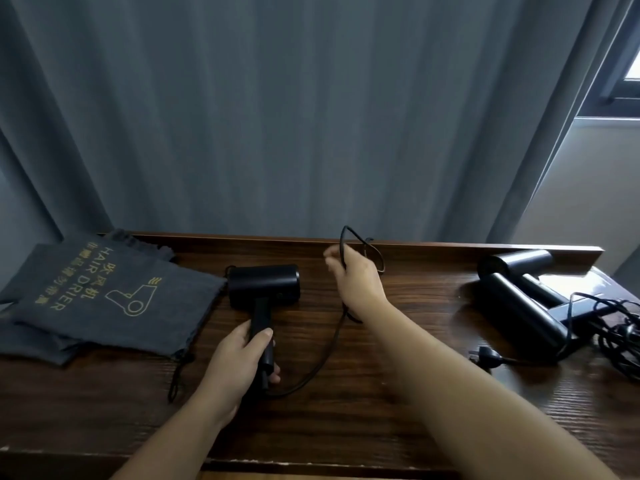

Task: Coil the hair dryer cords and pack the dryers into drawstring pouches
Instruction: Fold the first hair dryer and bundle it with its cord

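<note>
A black hair dryer (264, 286) lies on the dark wooden table (398, 403), barrel toward the curtain. My left hand (242, 355) grips its handle near the bottom. Its black cord (323, 358) curves from the handle's end across the table up to my right hand (353, 275), which holds the cord raised, with a loop sticking up above the fingers. Grey drawstring pouches (104, 299) printed "HAIR DRIER" in gold lie stacked at the left. Two more black dryers (519, 306) lie at the right with a tangled cord (616, 341).
A grey curtain (277, 116) hangs behind the table's raised back edge (450, 244). A loose plug (485, 356) lies right of my right forearm. A pouch drawstring (178, 375) trails toward the front. A window corner (623, 64) shows at the top right.
</note>
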`<act>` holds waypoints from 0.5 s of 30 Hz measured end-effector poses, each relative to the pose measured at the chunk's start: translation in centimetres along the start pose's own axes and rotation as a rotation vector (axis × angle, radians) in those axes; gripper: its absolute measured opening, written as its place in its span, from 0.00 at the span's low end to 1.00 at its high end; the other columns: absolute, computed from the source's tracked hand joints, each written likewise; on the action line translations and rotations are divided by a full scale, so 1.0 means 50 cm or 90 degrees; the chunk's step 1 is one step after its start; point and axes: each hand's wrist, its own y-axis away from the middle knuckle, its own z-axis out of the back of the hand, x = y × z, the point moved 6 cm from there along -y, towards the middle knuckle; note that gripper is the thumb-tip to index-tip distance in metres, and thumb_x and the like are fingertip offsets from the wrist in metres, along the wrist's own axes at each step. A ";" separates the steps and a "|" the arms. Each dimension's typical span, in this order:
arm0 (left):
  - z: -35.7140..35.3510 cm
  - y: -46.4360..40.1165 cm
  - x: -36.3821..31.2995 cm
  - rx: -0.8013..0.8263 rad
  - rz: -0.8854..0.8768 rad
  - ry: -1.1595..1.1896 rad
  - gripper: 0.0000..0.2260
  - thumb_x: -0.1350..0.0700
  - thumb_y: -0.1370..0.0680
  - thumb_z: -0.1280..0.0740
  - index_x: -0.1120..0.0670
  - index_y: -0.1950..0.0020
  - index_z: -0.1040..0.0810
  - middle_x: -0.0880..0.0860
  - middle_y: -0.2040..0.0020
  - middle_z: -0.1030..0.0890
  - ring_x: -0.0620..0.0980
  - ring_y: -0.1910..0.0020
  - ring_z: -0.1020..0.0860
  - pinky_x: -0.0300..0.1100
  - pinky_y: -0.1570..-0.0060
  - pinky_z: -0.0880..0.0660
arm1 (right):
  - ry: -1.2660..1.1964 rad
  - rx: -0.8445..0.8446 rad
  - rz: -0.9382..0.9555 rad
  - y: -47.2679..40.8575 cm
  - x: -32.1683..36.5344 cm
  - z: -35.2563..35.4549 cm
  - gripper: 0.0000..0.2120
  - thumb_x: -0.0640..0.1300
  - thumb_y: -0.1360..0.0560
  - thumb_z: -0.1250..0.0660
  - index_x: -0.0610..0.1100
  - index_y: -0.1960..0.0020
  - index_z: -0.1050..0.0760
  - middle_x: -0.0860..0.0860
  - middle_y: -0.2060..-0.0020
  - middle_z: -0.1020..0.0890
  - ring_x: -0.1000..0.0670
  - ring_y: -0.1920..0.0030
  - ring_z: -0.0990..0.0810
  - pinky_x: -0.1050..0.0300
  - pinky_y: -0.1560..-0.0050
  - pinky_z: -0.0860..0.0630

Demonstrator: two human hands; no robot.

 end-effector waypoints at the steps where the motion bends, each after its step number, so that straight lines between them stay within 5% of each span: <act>1: 0.001 0.000 0.001 -0.002 0.004 0.002 0.04 0.55 0.17 0.36 0.50 0.44 0.22 0.59 0.52 0.19 0.55 0.67 0.19 0.49 0.64 0.20 | -0.044 -0.019 0.055 -0.003 0.026 0.013 0.08 0.49 0.16 0.41 0.52 0.42 0.24 0.55 0.54 0.19 0.56 0.52 0.20 0.58 0.48 0.23; 4: 0.004 0.000 0.001 -0.004 0.017 0.001 0.07 0.55 0.17 0.36 0.55 0.43 0.22 0.60 0.56 0.19 0.56 0.68 0.19 0.51 0.61 0.21 | -0.120 -0.023 0.035 -0.034 0.030 0.034 0.12 0.51 0.15 0.47 0.49 0.41 0.26 0.52 0.54 0.20 0.51 0.52 0.21 0.51 0.46 0.24; 6: 0.005 0.002 -0.001 0.000 0.022 0.005 0.07 0.54 0.17 0.36 0.54 0.41 0.22 0.60 0.54 0.19 0.55 0.68 0.19 0.49 0.63 0.21 | -0.102 -0.020 -0.128 -0.059 -0.016 0.045 0.19 0.53 0.15 0.48 0.41 0.37 0.27 0.46 0.47 0.18 0.45 0.47 0.21 0.44 0.40 0.24; 9: 0.004 0.007 -0.004 0.004 0.027 0.009 0.08 0.54 0.17 0.36 0.52 0.38 0.23 0.59 0.57 0.18 0.55 0.67 0.19 0.49 0.63 0.20 | -0.041 0.039 -0.342 -0.053 -0.086 0.055 0.28 0.58 0.16 0.46 0.34 0.33 0.28 0.41 0.40 0.20 0.40 0.39 0.22 0.48 0.38 0.27; 12: 0.004 0.013 -0.010 0.001 0.028 0.014 0.09 0.55 0.17 0.36 0.55 0.39 0.23 0.59 0.57 0.19 0.54 0.68 0.20 0.48 0.65 0.21 | -0.019 0.043 -0.352 -0.040 -0.113 0.073 0.27 0.60 0.18 0.41 0.37 0.39 0.22 0.43 0.48 0.17 0.43 0.49 0.20 0.51 0.50 0.25; 15: 0.004 0.017 -0.010 -0.011 0.043 0.000 0.11 0.55 0.17 0.37 0.56 0.36 0.24 0.59 0.55 0.17 0.52 0.67 0.18 0.42 0.67 0.21 | -0.176 0.190 -0.331 -0.002 -0.123 0.049 0.20 0.58 0.21 0.34 0.41 0.47 0.18 0.47 0.59 0.17 0.49 0.60 0.22 0.56 0.61 0.27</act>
